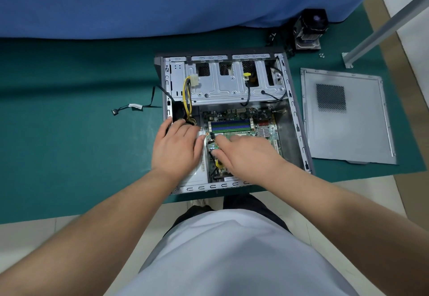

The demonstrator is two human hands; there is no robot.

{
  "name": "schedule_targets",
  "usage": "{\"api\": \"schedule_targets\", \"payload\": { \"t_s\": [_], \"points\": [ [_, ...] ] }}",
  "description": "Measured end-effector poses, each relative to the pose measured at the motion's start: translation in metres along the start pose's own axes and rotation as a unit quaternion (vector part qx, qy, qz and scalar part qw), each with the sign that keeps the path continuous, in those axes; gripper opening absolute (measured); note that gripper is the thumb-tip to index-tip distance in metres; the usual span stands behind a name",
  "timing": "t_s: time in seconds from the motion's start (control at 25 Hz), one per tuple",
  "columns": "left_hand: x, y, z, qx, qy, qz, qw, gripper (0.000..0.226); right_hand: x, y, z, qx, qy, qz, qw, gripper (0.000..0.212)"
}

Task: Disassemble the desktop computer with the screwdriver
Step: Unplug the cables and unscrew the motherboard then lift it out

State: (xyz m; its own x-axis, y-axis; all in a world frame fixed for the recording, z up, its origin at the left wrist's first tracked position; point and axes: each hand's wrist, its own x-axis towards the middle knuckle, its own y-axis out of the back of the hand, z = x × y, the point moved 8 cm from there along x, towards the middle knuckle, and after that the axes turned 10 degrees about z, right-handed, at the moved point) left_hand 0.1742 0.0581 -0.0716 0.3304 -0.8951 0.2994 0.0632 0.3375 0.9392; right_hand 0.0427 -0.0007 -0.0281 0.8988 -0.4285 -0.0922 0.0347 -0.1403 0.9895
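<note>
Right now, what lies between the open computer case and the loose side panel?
Only bare green mat separates the case and the side panel, in the head view.

Both hands reach into an open computer case (299,119) lying on a green mat (69,145); the left hand (176,147) rests on the power supply (197,175), the right hand (250,156) over the motherboard (243,121); the side panel (348,133) lies alongside.

case (299,119) mid-mat (69,156) | side panel (362,133) right | loose cable (132,106) left
</note>
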Motion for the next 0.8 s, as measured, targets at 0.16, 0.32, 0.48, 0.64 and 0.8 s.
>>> {"api": "schedule_targets", "payload": {
  "t_s": [0.16, 0.32, 0.48, 0.64, 0.8],
  "points": [
    [0.001, 0.0, -0.001, 0.001, 0.0, 0.005, 1.0, 0.043, -0.003, -0.004, -0.001, 0.09, 0.03, -0.042, 0.995, 0.038],
    [0.002, -0.001, -0.003, -0.002, 0.002, 0.0, 1.0, 0.043, -0.002, -0.006, -0.001, 0.059, 0.001, -0.019, 0.998, 0.039],
    [0.002, 0.002, -0.004, -0.024, 0.0, 0.005, 1.0, 0.039, -0.009, -0.009, -0.01, 0.15, 0.015, -0.052, 0.987, 0.038],
    [-0.006, 0.001, 0.0, -0.022, -0.041, -0.03, 0.998, 0.05, -0.01, -0.002, -0.001, 0.01, -0.038, 0.006, 0.999, 0.047],
    [-0.027, 0.002, 0.003, -0.009, -0.053, -0.044, 0.998, 0.06, -0.009, -0.002, -0.002, 0.077, -0.008, -0.02, 0.997, 0.04]
  ]
}}
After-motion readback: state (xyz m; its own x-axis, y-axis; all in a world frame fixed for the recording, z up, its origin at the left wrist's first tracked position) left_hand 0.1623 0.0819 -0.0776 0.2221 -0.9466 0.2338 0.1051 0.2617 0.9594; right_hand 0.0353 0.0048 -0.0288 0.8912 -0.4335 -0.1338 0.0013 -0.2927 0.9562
